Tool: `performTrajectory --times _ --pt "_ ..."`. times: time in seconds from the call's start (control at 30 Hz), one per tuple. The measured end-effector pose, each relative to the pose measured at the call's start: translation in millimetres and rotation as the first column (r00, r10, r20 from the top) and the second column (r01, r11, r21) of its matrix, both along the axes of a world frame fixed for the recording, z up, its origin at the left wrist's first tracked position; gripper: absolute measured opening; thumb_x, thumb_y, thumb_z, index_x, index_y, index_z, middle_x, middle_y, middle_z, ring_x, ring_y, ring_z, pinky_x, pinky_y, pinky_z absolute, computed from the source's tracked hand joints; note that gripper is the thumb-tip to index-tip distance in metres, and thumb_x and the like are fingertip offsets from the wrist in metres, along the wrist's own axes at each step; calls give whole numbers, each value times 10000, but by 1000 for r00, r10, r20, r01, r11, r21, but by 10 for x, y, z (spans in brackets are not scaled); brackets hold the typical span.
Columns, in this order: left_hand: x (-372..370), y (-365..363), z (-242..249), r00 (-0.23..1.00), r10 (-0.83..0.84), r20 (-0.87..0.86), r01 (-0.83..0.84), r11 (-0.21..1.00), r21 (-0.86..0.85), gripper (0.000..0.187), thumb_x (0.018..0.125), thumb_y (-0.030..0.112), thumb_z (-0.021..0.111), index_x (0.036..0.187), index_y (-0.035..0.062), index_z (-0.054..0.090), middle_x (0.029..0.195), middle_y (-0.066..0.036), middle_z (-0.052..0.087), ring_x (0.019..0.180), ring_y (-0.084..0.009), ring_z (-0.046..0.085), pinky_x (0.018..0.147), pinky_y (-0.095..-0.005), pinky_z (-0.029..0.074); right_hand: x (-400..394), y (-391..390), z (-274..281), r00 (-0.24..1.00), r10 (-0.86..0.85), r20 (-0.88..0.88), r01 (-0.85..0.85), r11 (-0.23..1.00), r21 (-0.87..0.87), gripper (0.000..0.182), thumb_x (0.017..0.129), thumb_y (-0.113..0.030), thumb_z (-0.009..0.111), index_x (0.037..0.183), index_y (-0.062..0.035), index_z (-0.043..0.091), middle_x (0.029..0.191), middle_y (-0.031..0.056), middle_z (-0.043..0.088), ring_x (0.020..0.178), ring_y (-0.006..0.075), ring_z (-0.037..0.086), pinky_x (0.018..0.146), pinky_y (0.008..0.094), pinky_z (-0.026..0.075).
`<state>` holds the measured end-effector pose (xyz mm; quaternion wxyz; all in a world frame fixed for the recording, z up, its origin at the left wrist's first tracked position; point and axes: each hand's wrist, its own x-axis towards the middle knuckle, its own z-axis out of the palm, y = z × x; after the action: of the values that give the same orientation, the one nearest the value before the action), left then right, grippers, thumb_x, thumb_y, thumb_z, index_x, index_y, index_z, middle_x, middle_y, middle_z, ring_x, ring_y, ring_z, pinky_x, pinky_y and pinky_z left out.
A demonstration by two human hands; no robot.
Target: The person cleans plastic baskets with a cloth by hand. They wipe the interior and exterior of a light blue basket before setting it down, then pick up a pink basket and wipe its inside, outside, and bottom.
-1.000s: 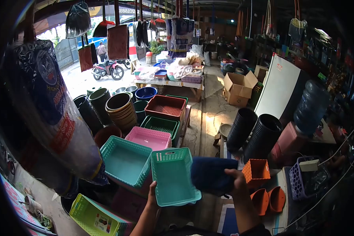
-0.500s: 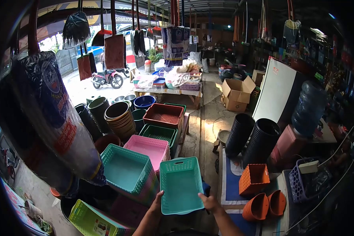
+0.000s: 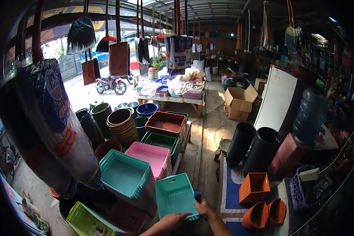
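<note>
A teal perforated basket (image 3: 175,196) is tilted in front of me, beside the stacked baskets. My left hand (image 3: 173,222) lies across its lower rim, fingers stretched towards the right. At the basket's lower right edge, my right hand (image 3: 203,209) is closed round a small dark blue object (image 3: 197,196), whose exact kind I cannot make out. Left of the basket stands a stack topped by another teal basket (image 3: 126,173), with a pink basket (image 3: 151,155) behind it. Lime green baskets (image 3: 86,222) sit at the lower left.
Wrapped goods (image 3: 63,118) hang at the left. Dark green and red baskets (image 3: 165,124) and stacked buckets (image 3: 120,120) stand ahead. To the right are black pot stacks (image 3: 263,145), orange pots (image 3: 255,187), a purple basket (image 3: 299,192) and a water bottle (image 3: 310,114).
The held teal basket has moved down and slightly left and tilted. My left hand has shifted right along its lower edge. The blue object at my right hand shows more clearly.
</note>
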<state>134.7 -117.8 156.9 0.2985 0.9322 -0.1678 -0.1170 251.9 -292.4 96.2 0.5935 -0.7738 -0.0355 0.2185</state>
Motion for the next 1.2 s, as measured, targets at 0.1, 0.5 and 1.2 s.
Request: performTrajectory --times 0.1,0.5,1.2 --pt "33 94 -49 1000 -1 28 2 1000 -11 486 804 176 647 1274 119 538 931 -188 680 842 -408 650 729 -471 519 33 12 -9 999 51 1 -51 997 60 402 937 -276 573 1244 -17 578 1063 117 671 1014 226 619 900 348 452" --pt "495 315 19 794 493 -355 -514 234 -825 415 1032 402 394 1122 44 584 919 -20 612 767 -91 568 643 -265 489 -385 135 1048 516 329 791 -208 944 -257 738 780 -206 674 1438 -35 389 1484 257 328 1328 407 373 1097 505 284" --pt "518 349 -15 755 278 -594 -554 -213 -805 546 1009 496 372 1300 51 499 1223 -128 579 1089 -227 584 979 -376 451 -642 458 1062 321 668 671 -181 739 -649 1002 696 -460 667 1514 -64 245 1583 136 212 1472 271 184 1179 450 148"
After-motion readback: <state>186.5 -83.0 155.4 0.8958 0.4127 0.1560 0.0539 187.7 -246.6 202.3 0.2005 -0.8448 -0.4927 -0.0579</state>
